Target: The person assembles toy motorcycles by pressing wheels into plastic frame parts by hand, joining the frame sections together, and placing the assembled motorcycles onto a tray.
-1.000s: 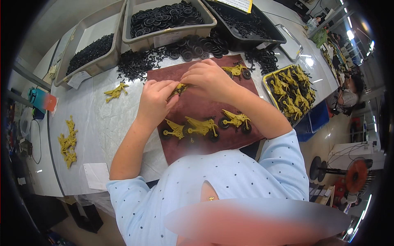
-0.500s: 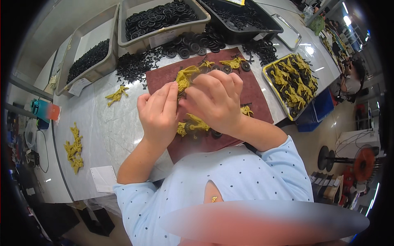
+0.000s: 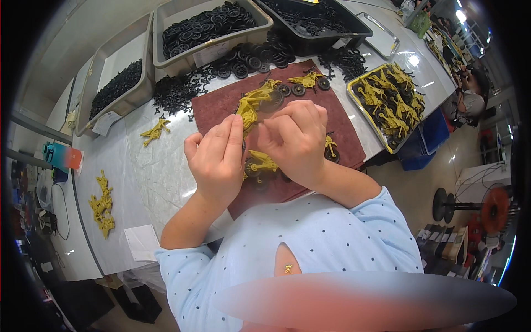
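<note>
Fingers of the left hand (image 3: 214, 157) lie close together, nearly straight, closed on the lower end of a yellow bike body (image 3: 248, 114) a little above the middle of the picture; that grip probably steadies the piece. Fingers of the right hand (image 3: 297, 138) curl toward the thumb just beside it, partly open, and blur hides whether they hold anything. At the left of the picture, a cluster of yellow bodies (image 3: 102, 206) lies apart from the hands, likely a reserve, with one loose yellow body (image 3: 155, 131) nearer. Toward the upper left, a grey tub (image 3: 147, 52) contains small black parts, and black pronged parts (image 3: 177, 91) are heaped beside it, seemingly for easy reach. At the upper centre, loose black wheels (image 3: 240, 70) lie before another grey tub (image 3: 246, 40), full of more wheels. Below, a maroon cloth (image 3: 342, 119) probably shields the pieces from the hard table; a wheeled yellow bike (image 3: 311, 79) rests on its upper right. At the right, a yellow-rimmed tray (image 3: 365, 119) gathers many wheeled bikes closely, presumably to keep them together
</note>
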`<state>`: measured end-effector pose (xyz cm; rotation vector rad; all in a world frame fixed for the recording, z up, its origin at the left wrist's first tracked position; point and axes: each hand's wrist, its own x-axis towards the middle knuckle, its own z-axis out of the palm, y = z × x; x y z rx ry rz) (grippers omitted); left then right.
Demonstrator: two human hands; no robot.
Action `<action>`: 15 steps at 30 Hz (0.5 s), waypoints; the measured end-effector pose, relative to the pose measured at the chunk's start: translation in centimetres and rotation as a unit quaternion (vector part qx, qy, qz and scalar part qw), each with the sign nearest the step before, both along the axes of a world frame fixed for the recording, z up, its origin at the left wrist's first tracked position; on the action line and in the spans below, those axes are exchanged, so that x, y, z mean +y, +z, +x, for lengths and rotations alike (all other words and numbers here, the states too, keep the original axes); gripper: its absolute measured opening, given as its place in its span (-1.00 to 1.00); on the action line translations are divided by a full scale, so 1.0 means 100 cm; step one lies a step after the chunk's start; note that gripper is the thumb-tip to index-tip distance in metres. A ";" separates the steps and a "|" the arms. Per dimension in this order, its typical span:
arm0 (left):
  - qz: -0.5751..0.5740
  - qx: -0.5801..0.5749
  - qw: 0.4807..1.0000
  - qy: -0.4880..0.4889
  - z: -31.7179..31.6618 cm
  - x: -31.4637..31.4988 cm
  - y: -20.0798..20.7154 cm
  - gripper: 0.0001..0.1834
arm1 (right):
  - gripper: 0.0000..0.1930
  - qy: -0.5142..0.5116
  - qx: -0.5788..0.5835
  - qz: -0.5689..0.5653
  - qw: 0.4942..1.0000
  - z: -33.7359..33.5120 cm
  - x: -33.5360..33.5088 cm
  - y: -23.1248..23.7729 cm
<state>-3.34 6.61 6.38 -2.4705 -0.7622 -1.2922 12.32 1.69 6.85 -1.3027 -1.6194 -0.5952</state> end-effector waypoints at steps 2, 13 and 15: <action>0.005 0.000 1.000 -0.003 0.001 0.000 -0.002 -0.65 | -0.79 -0.001 0.014 -0.020 1.000 -0.001 -0.003 0.000; -0.216 -0.070 0.957 -0.180 -0.006 -0.003 0.012 -0.68 | -0.25 0.327 0.287 -0.114 0.893 0.041 -0.002 -0.014; -0.279 -0.041 0.939 -0.196 -0.007 -0.006 0.013 -0.66 | -0.40 0.432 0.325 -0.295 0.788 0.053 -0.006 -0.009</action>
